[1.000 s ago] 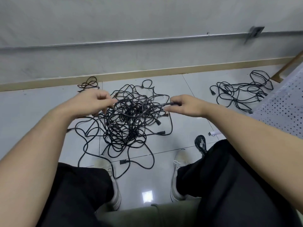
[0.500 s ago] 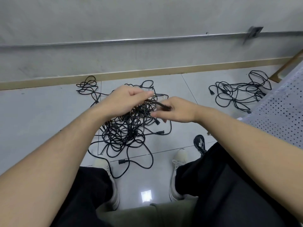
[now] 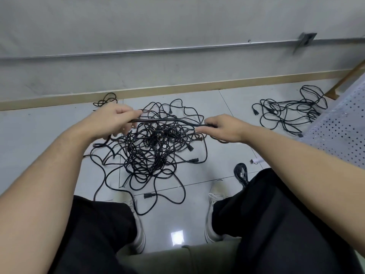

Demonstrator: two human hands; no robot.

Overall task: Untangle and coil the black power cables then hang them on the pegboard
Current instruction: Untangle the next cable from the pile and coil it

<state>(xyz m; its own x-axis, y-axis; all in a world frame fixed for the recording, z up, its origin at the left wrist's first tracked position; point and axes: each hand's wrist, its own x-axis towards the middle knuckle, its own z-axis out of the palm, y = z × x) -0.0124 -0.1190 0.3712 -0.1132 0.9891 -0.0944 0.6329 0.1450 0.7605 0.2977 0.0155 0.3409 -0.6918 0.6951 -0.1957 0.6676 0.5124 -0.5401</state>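
A big tangle of black power cables [image 3: 156, 149] lies on the tiled floor between my feet and the wall. One black cable [image 3: 164, 122] is stretched almost level above the tangle between both hands. My left hand [image 3: 112, 121] grips its left end with curled fingers. My right hand [image 3: 223, 127] pinches the other end. A white perforated pegboard [image 3: 341, 131] leans at the right edge.
A second loose heap of black cables [image 3: 290, 113] lies at the far right near the pegboard. A small coiled cable [image 3: 241, 173] sits by my right shoe [image 3: 215, 196], with a small white object [image 3: 255, 161] beside it. A few more loops [image 3: 105, 99] lie by the skirting board.
My hands, close together half a second ago, have moved apart. The left hand went left and the right hand right, pulling the held cable out straight above the tangle.
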